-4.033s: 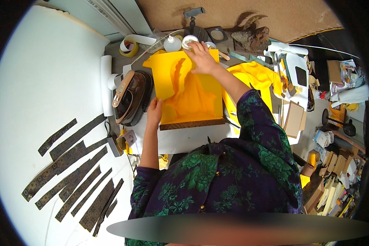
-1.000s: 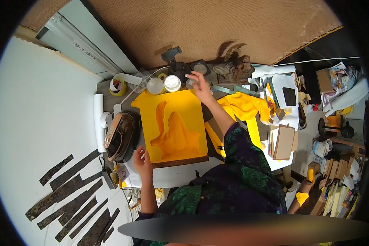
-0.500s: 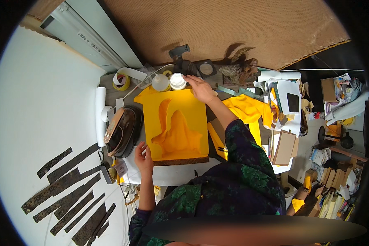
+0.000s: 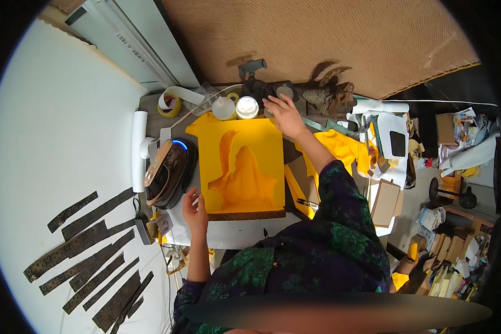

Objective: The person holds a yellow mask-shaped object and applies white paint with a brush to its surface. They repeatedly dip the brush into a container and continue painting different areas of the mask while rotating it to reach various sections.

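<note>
In front of me lies a yellow cloth-covered board (image 4: 261, 139) with a dark brown front edge. Its middle holds a sunken, irregular hollow (image 4: 242, 186) lined with rumpled yellow fabric. My left hand (image 4: 195, 210) hovers by the board's lower left corner, fingers loosely bent and apart, with nothing in it. Beyond the far edge, my right hand (image 4: 286, 118) has its fingers spread, just right of an uncapped jar of white paste (image 4: 247, 107); I see nothing held in it. A translucent white bottle (image 4: 224, 108) stands left of the jar.
An iron (image 4: 172, 172) with a lit blue ring stands left of the board. Behind are a tape roll (image 4: 169, 104) and a carved dark ornament (image 4: 329, 99). Yellow cloth (image 4: 334, 146), papers and a brown cardboard piece (image 4: 385, 203) lie at the right. Dark patterned strips (image 4: 72, 253) hang left.
My right hand has drawn off the jar to the right, its fingers spreading. A blue light now shows on the iron. My left hand has barely moved, and the view has shifted slightly.
</note>
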Demonstrator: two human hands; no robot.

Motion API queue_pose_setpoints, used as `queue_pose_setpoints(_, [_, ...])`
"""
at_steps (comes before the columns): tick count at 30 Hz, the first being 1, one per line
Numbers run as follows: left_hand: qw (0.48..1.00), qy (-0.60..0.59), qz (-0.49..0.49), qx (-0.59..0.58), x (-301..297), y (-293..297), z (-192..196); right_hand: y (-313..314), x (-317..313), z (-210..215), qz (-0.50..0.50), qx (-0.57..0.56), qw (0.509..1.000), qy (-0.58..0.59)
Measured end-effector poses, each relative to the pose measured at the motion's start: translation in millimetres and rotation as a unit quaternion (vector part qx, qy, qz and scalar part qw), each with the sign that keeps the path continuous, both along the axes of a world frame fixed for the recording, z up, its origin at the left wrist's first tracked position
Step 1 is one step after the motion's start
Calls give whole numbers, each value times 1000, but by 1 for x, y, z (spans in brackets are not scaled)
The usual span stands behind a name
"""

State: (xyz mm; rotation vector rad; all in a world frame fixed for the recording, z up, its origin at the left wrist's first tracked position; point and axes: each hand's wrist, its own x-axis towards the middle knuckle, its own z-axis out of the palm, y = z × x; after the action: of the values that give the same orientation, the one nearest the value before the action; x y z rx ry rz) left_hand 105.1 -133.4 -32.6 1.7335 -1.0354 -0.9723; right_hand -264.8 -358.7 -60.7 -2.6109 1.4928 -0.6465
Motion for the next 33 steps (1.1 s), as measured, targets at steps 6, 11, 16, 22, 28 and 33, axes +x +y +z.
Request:
queue_pose_setpoints(6, [1000,20,-4,8,-6,0,2,-16,18,-25,-93,277,736,-610])
queue_pose_setpoints(11, [1000,11,-4,14,-7,2,8,-40,30,-26,-104,341,686,-635])
queue_pose_setpoints(16, [1000,-1,2,19,-1,6,9,-51,36,-32,-86,292,755,-581])
queue_pose_setpoints(22, [1000,13,24,8,5,15,-5,-51,37,-33,-21,127,860,-494])
queue_pose_setpoints(28, [999,-29,26,-7,3,40,11,17,29,9,-42,114,813,-569])
queue_pose_setpoints(33, [991,-103,76,-47,21,81,-1,131,-8,27,-144,143,714,-670])
